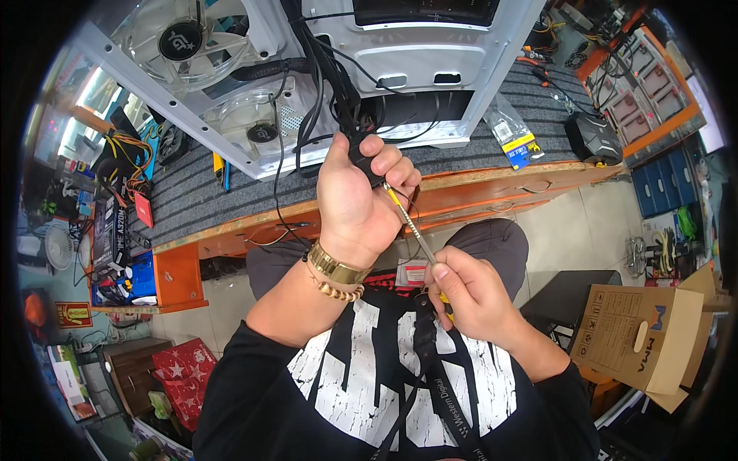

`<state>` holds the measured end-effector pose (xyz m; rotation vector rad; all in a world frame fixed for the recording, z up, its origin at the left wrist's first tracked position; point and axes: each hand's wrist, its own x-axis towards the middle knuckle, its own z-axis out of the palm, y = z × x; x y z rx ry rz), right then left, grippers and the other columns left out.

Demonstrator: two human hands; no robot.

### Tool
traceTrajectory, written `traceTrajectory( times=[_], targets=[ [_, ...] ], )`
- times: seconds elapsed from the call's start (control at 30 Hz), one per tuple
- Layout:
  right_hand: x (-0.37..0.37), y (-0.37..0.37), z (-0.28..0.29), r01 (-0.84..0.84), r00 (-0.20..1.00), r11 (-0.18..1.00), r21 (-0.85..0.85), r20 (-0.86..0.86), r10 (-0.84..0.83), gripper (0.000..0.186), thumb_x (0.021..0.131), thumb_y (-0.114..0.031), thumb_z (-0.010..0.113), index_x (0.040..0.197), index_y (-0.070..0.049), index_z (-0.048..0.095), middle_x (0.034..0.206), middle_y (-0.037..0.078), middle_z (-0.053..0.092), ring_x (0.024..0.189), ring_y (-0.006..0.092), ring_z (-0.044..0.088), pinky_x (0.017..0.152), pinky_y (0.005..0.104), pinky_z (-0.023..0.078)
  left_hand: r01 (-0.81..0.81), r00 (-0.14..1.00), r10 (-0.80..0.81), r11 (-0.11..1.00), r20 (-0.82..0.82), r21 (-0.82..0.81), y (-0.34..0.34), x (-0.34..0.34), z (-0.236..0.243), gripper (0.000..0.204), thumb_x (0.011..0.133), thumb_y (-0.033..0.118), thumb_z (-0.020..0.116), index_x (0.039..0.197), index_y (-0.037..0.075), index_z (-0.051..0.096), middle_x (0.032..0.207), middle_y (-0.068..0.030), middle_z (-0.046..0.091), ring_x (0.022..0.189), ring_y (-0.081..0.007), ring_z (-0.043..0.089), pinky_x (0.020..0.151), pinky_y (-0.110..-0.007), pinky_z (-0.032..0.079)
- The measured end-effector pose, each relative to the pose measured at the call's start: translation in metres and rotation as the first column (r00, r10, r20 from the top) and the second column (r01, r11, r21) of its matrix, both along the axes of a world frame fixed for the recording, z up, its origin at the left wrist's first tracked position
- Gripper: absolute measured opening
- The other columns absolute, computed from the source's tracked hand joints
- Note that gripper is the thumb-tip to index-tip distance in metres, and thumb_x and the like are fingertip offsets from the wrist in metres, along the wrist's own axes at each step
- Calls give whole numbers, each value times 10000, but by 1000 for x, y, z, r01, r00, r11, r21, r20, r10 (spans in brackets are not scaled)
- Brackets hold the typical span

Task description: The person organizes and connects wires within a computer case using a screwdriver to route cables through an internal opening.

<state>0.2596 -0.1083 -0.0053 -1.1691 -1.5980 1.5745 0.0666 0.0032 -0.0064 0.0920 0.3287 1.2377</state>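
Observation:
My left hand is closed around a small black part, mostly hidden by my fingers, in front of a bundle of black cables. My right hand grips a screwdriver: its long metal shaft slants up to the black part, with a yellow section near the upper end; the handle is mostly hidden in my fingers. Whether the tip touches the part I cannot tell. Behind stands an open white computer case with two clear fans.
A striped mat covers the wooden bench. At its right lie a plastic packet, a black device and an orange-framed rack. Wiring and boxes crowd the left. A cardboard box stands low at the right.

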Motion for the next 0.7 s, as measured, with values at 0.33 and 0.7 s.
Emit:
traceTrajectory(
  times=[0.33, 0.7],
  targets=[
    [-3, -4, -6, 34, 997, 996, -76, -62, -39, 282, 1198, -170, 436, 1034, 20, 565, 716, 81, 602, 509, 136, 579, 483, 284, 482, -89, 991, 94, 995, -92, 51, 8, 3, -8, 476, 1151, 507, 325, 835, 172, 445, 668, 2, 405, 635, -185, 387, 699, -365, 374],
    [-4, -6, -14, 28, 995, 993, -119, -96, -39, 298, 1205, -199, 443, 1042, 19, 565, 714, 86, 598, 523, 137, 563, 471, 288, 484, -148, 951, 163, 986, -264, 75, 10, 7, -3, 499, 1111, 509, 330, 737, 183, 383, 574, 4, 343, 521, -184, 348, 662, -369, 379]
  ],
)
